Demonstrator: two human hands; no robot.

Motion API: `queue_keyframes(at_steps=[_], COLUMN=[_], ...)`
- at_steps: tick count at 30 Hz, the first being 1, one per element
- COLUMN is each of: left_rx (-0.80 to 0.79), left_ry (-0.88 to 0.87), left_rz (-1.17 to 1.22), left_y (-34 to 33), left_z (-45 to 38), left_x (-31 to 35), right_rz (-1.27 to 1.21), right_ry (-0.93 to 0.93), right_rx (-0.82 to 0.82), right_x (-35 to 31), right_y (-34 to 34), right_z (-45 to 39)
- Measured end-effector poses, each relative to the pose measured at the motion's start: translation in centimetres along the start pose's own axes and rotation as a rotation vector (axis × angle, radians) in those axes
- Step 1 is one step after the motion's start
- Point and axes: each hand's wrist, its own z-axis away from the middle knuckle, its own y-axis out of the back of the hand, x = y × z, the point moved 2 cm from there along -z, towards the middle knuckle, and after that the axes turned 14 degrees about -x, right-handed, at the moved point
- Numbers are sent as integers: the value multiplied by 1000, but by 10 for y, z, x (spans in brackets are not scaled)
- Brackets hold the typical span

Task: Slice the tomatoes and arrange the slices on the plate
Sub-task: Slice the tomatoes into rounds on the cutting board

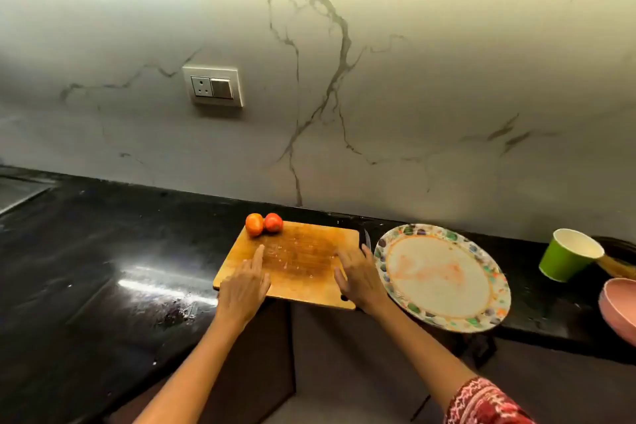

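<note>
2 whole tomatoes (264,223) sit touching each other at the far left corner of the wooden cutting board (303,251); both uncut. Board lies on a black countertop (103,251), its near edge at the counter's front, its surface stained and wet-looking in the middle.

Left hand (245,289) rests over the near left part of the board, index finger stretched out toward the tomatoes, the other fingers loosely bent; it holds nothing.

Right hand (358,277) lies at the board's right edge, fingers straight and flat, thumb spread. A dark knife (365,240) lies just beyond those fingertips, in the gap between board and plate; the hand seems to touch its handle, but the fingers are not wrapped round it as far as I can see.

Plate (444,277), round with a multicoloured speckled rim, sits just right of the board, smeared orange-red in the centre, no slices on it.

Farther right: 1 green paper cup (568,256), tilted, and a pink bowl (619,311) at the frame's edge. A socket and switch plate (213,86) on the marble wall behind.
</note>
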Motion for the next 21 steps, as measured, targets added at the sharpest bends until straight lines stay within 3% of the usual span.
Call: queue_keyframes(at_steps=[4,7,10,15,21], left_rx=[-107,-176,-250,-282,-247], left_ry=[69,139,171,142,123], left_rz=[22,63,89,103,169], left_y=[-27,-42,-51,-60,-63], left_z=[-8,-23,-39,-63,-108], left_x=[-17,-35,-51,-75,-102], right_rz=[-32,-79,60,67,-133], right_ry=[-269,-471,-590,-701,-845], right_rx=[-248,-244,-330,-428,-245], right_x=[22,39,44,34,54], right_y=[-24,-26,-33,-38,-48], right_z=[7,4,-5,-28,-44])
